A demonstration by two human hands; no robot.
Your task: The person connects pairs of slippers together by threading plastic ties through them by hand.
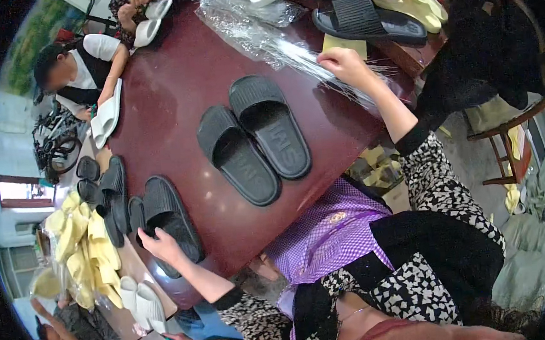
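Note:
A pair of black slide sandals (254, 139) lies side by side in the middle of the dark red table, toes away from me. At the table's left edge, my left hand (162, 246) grips the side of another black slide (164, 199), its thumb and forefinger apart around the edge; a second dark slide lies against it, partly hidden. Far to the right, my right hand (347, 67) is closed in a pinch at a bundle of thin, clear plastic ties (306, 60). How many strands are between the fingertips is hidden.
Clear plastic bags (236, 14) lie at the table's far side. More black slides (366, 21) and yellow ones (416, 11) sit at the far right. Yellow slides (88, 246) pile up at the left, near white slides (141, 302). Co-workers handle white slides (106, 118) along the left edge.

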